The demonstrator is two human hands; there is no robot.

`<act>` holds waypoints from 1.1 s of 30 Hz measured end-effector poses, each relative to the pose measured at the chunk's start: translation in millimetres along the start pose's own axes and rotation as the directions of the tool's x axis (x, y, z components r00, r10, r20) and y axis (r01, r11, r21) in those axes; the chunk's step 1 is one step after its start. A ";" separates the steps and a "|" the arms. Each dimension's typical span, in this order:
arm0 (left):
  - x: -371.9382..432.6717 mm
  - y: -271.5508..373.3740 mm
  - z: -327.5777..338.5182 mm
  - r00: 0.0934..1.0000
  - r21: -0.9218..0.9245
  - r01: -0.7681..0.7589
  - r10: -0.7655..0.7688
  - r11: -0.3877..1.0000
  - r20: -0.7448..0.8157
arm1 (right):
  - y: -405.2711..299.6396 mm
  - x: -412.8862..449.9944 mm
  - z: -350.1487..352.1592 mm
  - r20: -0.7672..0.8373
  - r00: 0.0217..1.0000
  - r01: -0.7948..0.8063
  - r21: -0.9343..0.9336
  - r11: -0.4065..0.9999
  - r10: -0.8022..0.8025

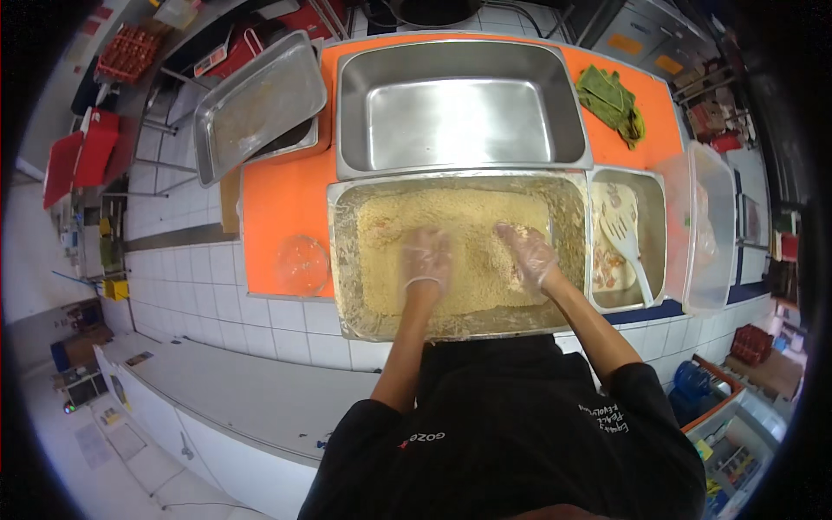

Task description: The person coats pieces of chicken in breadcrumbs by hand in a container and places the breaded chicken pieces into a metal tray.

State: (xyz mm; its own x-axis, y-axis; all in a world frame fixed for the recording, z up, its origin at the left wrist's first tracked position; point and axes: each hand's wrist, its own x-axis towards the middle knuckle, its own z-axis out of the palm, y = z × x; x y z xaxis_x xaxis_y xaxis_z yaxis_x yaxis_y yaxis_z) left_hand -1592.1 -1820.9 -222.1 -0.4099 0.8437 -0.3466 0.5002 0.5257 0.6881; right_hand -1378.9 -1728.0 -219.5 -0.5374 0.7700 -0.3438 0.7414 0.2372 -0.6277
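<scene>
Both my hands wear clear plastic gloves and are in a deep steel pan (569, 260) of yellowish crumbs (455, 201). My left hand (427, 253), somewhat blurred, lies palm down on the crumbs left of the middle, its fingers pointing away from me. My right hand (528, 253) is at the right part of the crumbs, crumbs stuck to its fingers; whether something is under it I cannot tell. A crumb-coated lump (383, 231) lies near the pan's left side. Right of the pan, a narrower steel pan (658, 260) holds pale batter with reddish pieces and a white slotted spatula (621, 237).
Behind stands a large empty steel pan (455, 123). A shallow metal tray (266, 104) leans at the left, near a clear round container (303, 265). Green cloth (609, 101) lies on the orange tabletop (279, 201); a clear plastic tub (705, 227) stands far right.
</scene>
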 end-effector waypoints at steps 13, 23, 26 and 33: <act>38.3 -101.8 -41.6 0.979 0.520 0.132 -0.194 0.844 0.066 | -147.0 291.0 40.0 0.177 0.981 -0.194 0.824 0.532 0.084; 28.5 -138.5 -12.5 0.978 -0.772 0.045 0.129 0.634 0.162 | -138.3 197.8 -9.7 -0.253 0.965 0.208 0.569 0.796 -0.071; 9.0 -60.4 -35.5 0.872 -0.837 0.488 -0.182 0.247 0.455 | -114.0 106.3 -15.3 -0.093 0.972 0.229 0.580 0.782 -0.216; -4.4 -46.7 34.2 0.832 -0.756 0.519 -0.037 0.399 0.553 | -30.2 9.1 21.3 0.270 0.949 -0.292 0.558 0.777 0.163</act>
State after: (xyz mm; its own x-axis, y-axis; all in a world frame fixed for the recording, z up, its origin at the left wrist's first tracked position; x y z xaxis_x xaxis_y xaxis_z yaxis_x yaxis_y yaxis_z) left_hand -1587.6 -1845.5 -274.5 0.0621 0.7432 -0.6662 -0.5897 0.5659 0.5762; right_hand -1414.8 -1740.8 -218.5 -0.4974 0.6099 -0.6170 0.5088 -0.3710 -0.7769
